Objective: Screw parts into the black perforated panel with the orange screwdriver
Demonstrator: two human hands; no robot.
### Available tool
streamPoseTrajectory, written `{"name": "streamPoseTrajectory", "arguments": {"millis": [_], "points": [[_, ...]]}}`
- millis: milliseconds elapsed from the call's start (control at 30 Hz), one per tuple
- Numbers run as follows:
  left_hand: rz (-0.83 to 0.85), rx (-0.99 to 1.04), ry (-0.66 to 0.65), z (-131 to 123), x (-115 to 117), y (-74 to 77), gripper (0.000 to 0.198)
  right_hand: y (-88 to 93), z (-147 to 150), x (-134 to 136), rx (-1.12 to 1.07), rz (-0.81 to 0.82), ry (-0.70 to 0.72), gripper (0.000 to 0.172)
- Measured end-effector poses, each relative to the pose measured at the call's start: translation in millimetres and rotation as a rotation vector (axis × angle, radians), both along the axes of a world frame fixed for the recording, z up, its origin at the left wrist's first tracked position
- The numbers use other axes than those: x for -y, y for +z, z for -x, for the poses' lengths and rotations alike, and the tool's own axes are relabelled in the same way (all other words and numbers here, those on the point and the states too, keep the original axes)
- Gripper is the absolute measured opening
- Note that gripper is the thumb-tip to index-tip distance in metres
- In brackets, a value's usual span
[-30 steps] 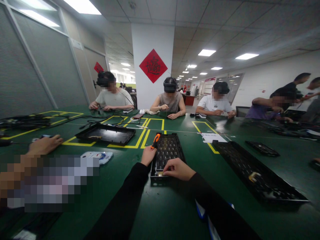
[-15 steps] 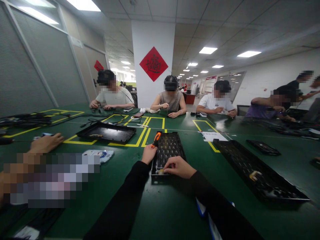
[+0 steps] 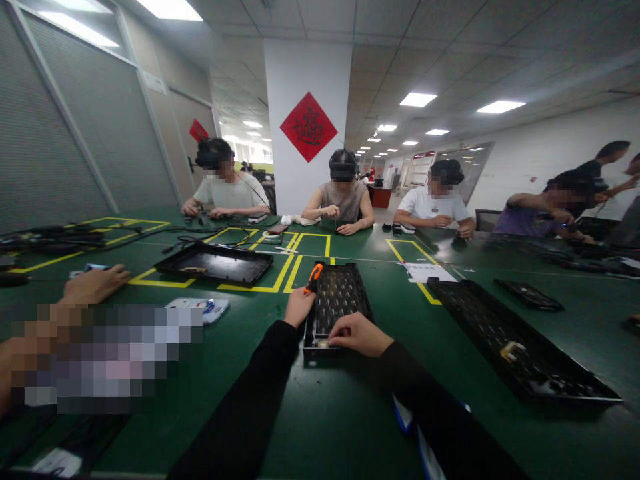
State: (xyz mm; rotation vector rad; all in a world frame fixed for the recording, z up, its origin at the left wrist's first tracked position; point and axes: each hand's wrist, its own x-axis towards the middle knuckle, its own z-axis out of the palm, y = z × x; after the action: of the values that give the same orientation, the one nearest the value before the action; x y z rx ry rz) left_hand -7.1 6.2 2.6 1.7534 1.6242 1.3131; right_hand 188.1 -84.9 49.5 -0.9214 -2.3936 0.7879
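A black plastic casing [image 3: 339, 300] with rows of small pale spots lies lengthwise in front of me on the green table. My left hand [image 3: 299, 307] is closed at its left edge, gripping an orange-and-black screwdriver [image 3: 314, 277] whose handle points up and away; its shaft is hidden. At the casing's near end, my right hand [image 3: 361, 335] reaches in from the right with thumb and fingers pinched together. Between or just beside those fingertips is a small pale-yellow part [image 3: 323, 345], mostly covered by them.
Another long black casing [image 3: 500, 327] lies to the right, near a smaller black piece [image 3: 529, 295]. At the back left sits a black tray [image 3: 215, 263]. A co-worker's hand [image 3: 95, 283] rests at the left by a plastic packet [image 3: 215, 310]. Several people sit across the table [image 3: 350, 413].
The right fingertips have shifted very slightly at the casing's near end, and the small part there looks a little different. The left hand keeps its hold on the screwdriver.
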Motion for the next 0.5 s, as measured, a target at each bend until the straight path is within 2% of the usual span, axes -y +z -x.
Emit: {"name": "streamPoseTrajectory", "arguments": {"millis": [267,500], "points": [[-0.013,-0.013,-0.005,0.8,-1.0,-0.8,0.021,0.5,0.3,0.2,-0.011,-0.027,0.002,0.028],[-0.005,0.006,0.025,-1.8,3.9,4.3,0.021,1.4,0.6,0.7,-0.047,-0.051,-0.006,0.027]]}}
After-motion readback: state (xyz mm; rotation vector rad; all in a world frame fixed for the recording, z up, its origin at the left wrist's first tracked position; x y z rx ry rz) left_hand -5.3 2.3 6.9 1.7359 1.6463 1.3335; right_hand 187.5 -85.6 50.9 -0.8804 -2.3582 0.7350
